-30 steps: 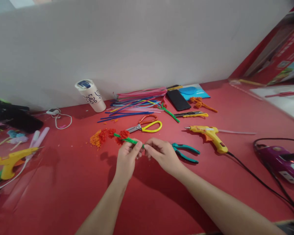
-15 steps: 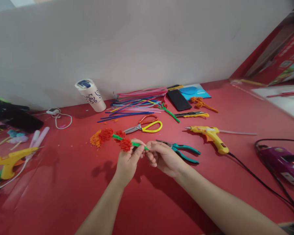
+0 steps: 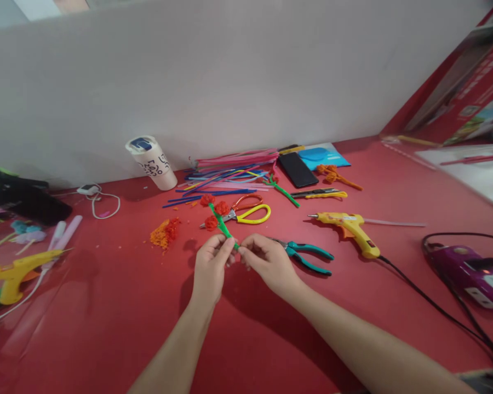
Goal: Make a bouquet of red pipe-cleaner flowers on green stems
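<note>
A flower of green pipe cleaner (image 3: 224, 227) with several red fuzzy tufts leans up and away from my hands. My left hand (image 3: 211, 266) pinches its green stem between thumb and forefinger. At the stem's lower end, my right hand (image 3: 269, 264) is closed with thumb and fingertips on the tip. Behind the red tufts lie scissors (image 3: 252, 214) with one red and one yellow handle. Teal-handled pliers (image 3: 310, 250) rest just beyond my right hand, their jaws partly hidden by it. Orange and red fuzz clippings (image 3: 162, 234) are heaped left of the flower.
Pipe cleaners (image 3: 234, 164) lie along the wall beside a white tumbler (image 3: 154, 164), a phone (image 3: 298, 169) and a box cutter (image 3: 320, 193). A yellow glue gun (image 3: 349, 224) with its cord runs to a purple power strip (image 3: 470, 273). Another glue gun (image 3: 18, 271) is at left.
The flower has swung from pointing left to pointing up and away, uncovering the red clippings beside the orange ones. Both hands keep hold of its stem.
</note>
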Demonstrator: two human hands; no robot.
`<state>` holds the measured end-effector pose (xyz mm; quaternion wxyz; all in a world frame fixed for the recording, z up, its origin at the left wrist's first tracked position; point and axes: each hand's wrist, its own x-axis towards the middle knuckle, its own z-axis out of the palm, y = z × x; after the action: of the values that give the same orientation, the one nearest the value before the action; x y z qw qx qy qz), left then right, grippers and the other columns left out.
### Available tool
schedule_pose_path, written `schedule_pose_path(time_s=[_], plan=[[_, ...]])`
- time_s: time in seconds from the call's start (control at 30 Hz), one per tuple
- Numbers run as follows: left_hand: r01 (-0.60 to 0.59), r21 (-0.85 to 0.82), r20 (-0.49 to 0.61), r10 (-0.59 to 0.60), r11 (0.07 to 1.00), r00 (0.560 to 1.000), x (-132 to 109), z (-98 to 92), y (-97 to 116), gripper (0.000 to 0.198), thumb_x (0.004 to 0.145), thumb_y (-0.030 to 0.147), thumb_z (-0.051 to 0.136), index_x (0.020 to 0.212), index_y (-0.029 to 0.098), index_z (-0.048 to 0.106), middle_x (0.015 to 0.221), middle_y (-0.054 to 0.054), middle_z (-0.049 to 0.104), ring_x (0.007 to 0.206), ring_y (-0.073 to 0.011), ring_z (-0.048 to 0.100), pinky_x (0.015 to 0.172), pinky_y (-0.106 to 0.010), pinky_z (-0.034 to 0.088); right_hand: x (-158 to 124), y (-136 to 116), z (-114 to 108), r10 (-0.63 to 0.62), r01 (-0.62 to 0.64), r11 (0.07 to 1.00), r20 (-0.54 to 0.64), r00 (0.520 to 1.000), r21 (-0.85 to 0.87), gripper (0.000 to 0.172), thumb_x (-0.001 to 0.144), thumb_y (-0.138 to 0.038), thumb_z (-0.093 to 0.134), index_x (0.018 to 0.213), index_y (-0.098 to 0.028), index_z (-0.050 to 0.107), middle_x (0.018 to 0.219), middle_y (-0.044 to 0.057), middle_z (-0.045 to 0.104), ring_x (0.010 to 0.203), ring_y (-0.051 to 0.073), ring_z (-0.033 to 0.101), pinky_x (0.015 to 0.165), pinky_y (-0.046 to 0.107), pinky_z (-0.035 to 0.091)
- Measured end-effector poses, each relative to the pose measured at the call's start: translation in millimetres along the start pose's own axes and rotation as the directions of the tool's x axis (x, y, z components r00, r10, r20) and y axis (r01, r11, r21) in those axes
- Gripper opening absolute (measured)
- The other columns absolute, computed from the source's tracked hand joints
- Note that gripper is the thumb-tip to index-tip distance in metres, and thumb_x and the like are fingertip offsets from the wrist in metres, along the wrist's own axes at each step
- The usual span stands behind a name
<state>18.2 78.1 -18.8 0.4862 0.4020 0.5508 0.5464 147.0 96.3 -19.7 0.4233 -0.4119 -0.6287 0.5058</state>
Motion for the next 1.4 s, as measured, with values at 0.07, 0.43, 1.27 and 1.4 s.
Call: schedule_pose_path(time_s=[0.07,0.43,1.27,1.4], plan=[[-0.042,0.085,-0.003,0.043,0.995,0.999,0.0,-1.5,0.2,0.019,0.076,0.035,0.058,0.070,0.017,0.058,0.056,0.005,0.051,0.052,-0.0074,0.045,0.052,-0.018,0.035,1.8,1.1,2.5,0.183,-0.200,0.942,0.087,0.979,0.269,0.018,0.077,-0.032,0.055,0.066,-0.018,0.051,0.056,-0.003,0.053,0.049,0.010,0.049,0.050,0.025,0.042],[-0.250,0.337,0.029,0.255,0.908,0.966,0.7,-5.4,0.1,0.021,0.082,0.035,0.050,0.069,0.019,0.052,0.061,0.003,0.051,0.057,-0.0117,0.049,0.058,-0.022,0.039,5.4,3.1,0.9,0.127,-0.145,0.936,0.075,0.989,0.322,0.022,0.076,-0.036,0.060,0.069,-0.016,0.054,0.057,-0.004,0.051,0.051,0.009,0.046,0.053,0.023,0.039],[-0.191,0.069,0.208,0.173,0.979,0.963,-15.2,22.4,-18.2,0.022,0.082,0.039,0.050,0.078,0.018,0.051,0.059,0.004,0.052,0.048,-0.0099,0.048,0.048,-0.022,0.040,-1.2,1.1,-0.7,-0.385,0.243,0.862,-0.263,0.884,-0.445,0.012,0.079,-0.022,0.053,0.086,-0.018,0.063,0.073,0.004,0.060,0.066,0.017,0.056,0.062,0.028,0.045],[-0.233,0.125,0.196,0.206,0.964,0.959,-14.9,20.9,-19.7,0.018,0.082,0.033,0.048,0.073,0.018,0.048,0.059,0.003,0.054,0.048,-0.0103,0.050,0.051,-0.023,0.040,0.6,1.4,-2.8,-0.413,0.267,0.846,-0.251,0.876,-0.461,0.014,0.081,-0.020,0.050,0.087,-0.018,0.063,0.078,0.006,0.063,0.072,0.018,0.060,0.066,0.029,0.047]])
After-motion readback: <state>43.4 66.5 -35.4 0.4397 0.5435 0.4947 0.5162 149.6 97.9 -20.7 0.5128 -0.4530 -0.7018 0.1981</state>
